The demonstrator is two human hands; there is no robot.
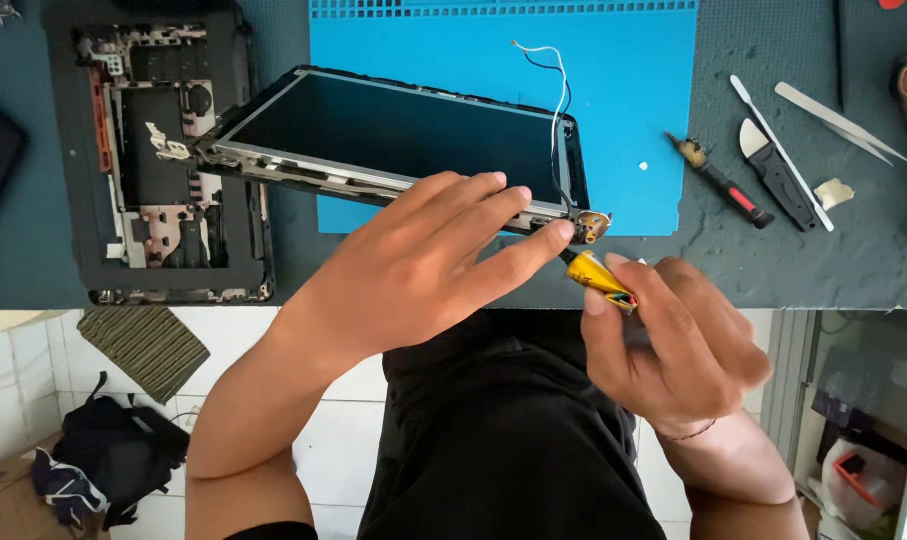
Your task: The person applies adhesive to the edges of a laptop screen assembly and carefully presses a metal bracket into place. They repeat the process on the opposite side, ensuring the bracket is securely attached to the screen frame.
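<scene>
A person sits at a workbench, seen from above. Their left hand (423, 250) lies flat with its fingers stretched out and close together, pressing down on the near edge of a laptop screen panel (393, 135). It grips nothing; it seems placed there to keep the panel from shifting. The panel rests tilted across a bright blue mat (633, 90), its glass dark, its near right corner ending in a small metal hinge (593, 227).

The right hand (673, 345) is curled closed around the yellow handle of a screwdriver (598, 278), thumb and fingers wrapped tight. The tip points up toward the hinge and appears to touch it or sit just beside it; the exact contact is too small to tell. The pose looks like one for working a screw at that corner.

A thin white and black wire (556, 85) rises from the panel's right side and lies loose over the mat.

To the left, the laptop base (158, 150) lies open like a shallow tray, with bare inner parts and metal brackets showing inside it.

At the right, on the dark table cover (733, 270), lie a second screwdriver with a red and black handle (728, 185), a black-handled blade (773, 170), a flat white prying stick (778, 150) and metal tweezers (838, 120), all well apart from the hands but within reach.

Below the bench, on the tiled floor, sit a dark bag (113, 455) and a striped cloth (148, 345).
</scene>
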